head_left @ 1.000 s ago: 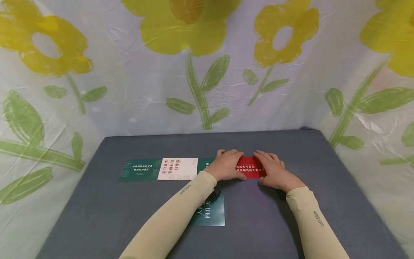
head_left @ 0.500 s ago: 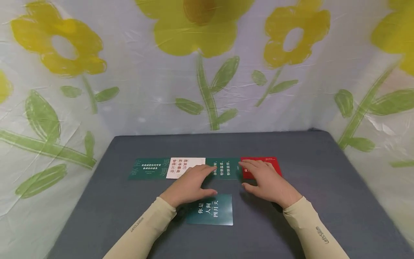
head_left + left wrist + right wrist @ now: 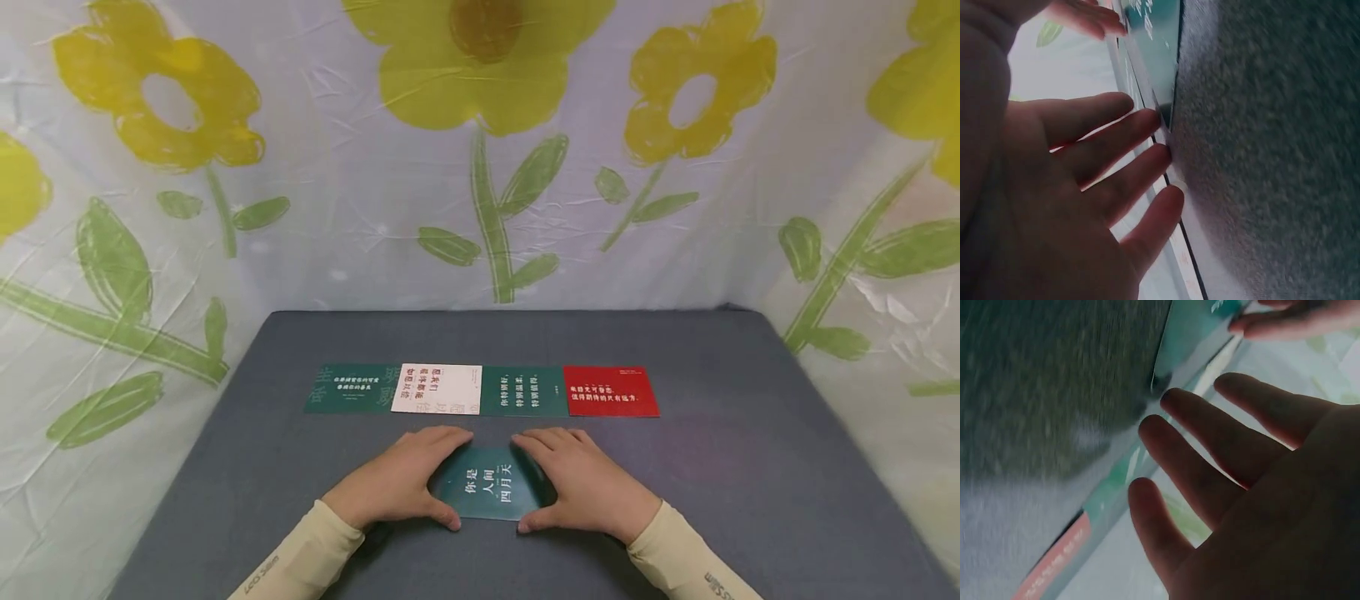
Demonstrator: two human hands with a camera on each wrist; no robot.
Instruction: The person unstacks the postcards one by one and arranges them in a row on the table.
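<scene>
A teal card (image 3: 487, 487) with white characters lies flat near the front of the grey table. At its left side is my left hand (image 3: 405, 479), thumb by the near corner and fingertips by the far one. My right hand (image 3: 581, 483) mirrors it at the right side, partly covering that edge of the card. In the left wrist view the fingers (image 3: 1122, 162) are extended and slightly spread, right by the card (image 3: 1163, 56). The right wrist view likewise shows straight, parted fingers (image 3: 1191, 450) close over the table, near the card's corner.
Behind the hands lies a row of cards, edge to edge: dark green (image 3: 352, 389), pale pink (image 3: 437, 389), another green (image 3: 523, 392) and red (image 3: 612, 392). A curtain (image 3: 360, 167) with yellow flowers hangs behind the table (image 3: 675, 337).
Both hands have left the red card at the right end of the row. They came back toward the front and now flank the teal card; the row lies uncovered.
</scene>
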